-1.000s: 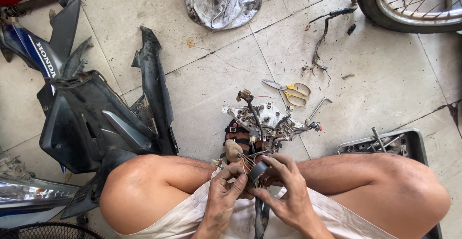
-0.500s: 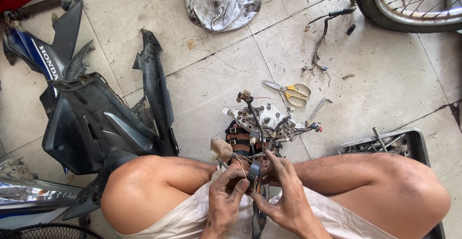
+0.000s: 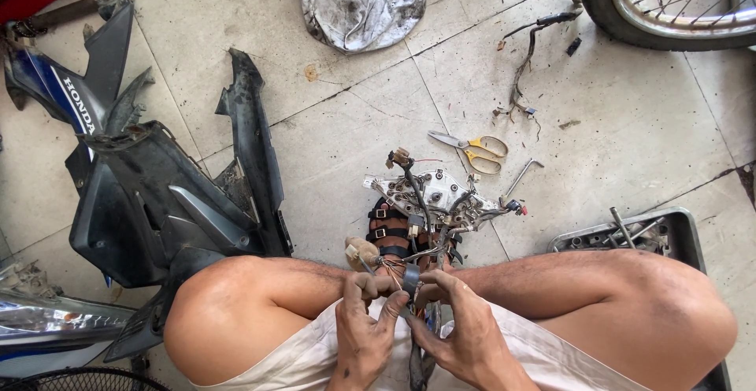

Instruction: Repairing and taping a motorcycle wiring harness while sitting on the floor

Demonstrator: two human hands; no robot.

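Observation:
I squat on a tiled floor, knees apart. My left hand (image 3: 364, 329) and my right hand (image 3: 463, 326) meet between my legs, both closed on a bundle of thin coloured wires (image 3: 409, 279) wrapped in dark tape. The bundle runs forward to a wiring harness with black cables and connectors (image 3: 425, 194) lying over a white metal part (image 3: 441, 189) and my sandalled feet (image 3: 391, 229). A pale plug (image 3: 361, 251) sits just left of the wires by my left hand.
Yellow-handled scissors (image 3: 475, 149) and a bent hex key (image 3: 523, 175) lie beyond the harness. A dark scooter body panel (image 3: 169, 202) is at left, a tool tray (image 3: 657, 232) at right, a spoked wheel (image 3: 669, 1) at top right, a crumpled grey cover (image 3: 361, 1) at top.
My hands have drawn closer together around the taped wires. The fingers have shifted slightly along the bundle; the harness stays in place.

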